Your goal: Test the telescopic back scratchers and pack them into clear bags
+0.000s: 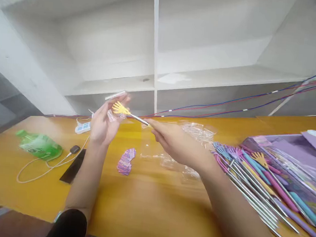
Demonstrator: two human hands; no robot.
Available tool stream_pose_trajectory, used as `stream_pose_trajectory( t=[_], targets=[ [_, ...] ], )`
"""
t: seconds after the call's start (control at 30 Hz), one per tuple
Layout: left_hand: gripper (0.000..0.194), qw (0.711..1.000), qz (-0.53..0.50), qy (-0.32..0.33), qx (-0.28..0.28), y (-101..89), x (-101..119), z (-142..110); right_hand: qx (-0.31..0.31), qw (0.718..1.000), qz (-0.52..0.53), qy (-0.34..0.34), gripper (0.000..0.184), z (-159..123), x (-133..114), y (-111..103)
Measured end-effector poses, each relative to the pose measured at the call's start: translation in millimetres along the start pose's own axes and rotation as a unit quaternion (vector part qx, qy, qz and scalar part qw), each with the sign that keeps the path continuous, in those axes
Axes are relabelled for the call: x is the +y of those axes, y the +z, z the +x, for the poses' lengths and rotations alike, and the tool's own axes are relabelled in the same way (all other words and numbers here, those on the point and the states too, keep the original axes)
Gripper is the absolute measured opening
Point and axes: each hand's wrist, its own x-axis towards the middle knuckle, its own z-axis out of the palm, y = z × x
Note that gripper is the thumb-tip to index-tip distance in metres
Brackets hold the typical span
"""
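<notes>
We held one back scratcher (121, 109) up over the desk (145, 209). It had a small yellow hand at the top and a shiny stick. The fingers of our right hand (177, 138) were closed around its handle end, and the stick pointed up and to the left. Our left hand (104, 123) was at the yellow end, with its palm turned toward it. Some clear plastic was by that palm, but it was blurry, so we could not tell how hard the left fingers held it, or if the yellow end was inside it or only beside it.

We judged that there was a lot left. A big pile of back scratchers (283, 194), in pink, blue, purple and yellow, lay loose on the right side of the desk. More clear bags (197, 132) lay flat behind and under our right arm, and they looked like they had nothing in them. A messy stack of little purple cards (126, 161) sat in the middle, near our left arm, with no hand on it. What might have been done was in the purple box (250, 143) at the far right: long things in shiny plastic lay there, but we could not count them.
</notes>
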Motion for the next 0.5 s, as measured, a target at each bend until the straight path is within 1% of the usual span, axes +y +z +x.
stream_pose_trajectory(
  t=[0.07,0.17,0.3,0.37,0.5],
  targets=[
    [0.028,1.0,0.017,0.008,0.018,-6.1,-2,2,0.005,1.0,-0.006,-0.001,0.049,-1,0,-2],
    [0.025,0.998,0.044,0.0,0.042,-15.0,-3,5,0.007,1.0,-0.019,-0.002,0.048,-2,-1,-3],
    [0.024,0.995,0.067,-0.042,0.052,-23.2,-3,8,0.006,0.999,-0.038,-0.003,0.047,-3,-1,-4],
    [0.022,0.995,0.065,-0.052,0.057,-24.9,-2,9,0.006,0.999,-0.043,-0.006,0.047,-3,-1,-5],
    [0.02,0.993,0.095,-0.026,0.067,-27.7,0,9,0.021,0.999,-0.041,-0.021,0.049,-6,1,-7]
  ],
)
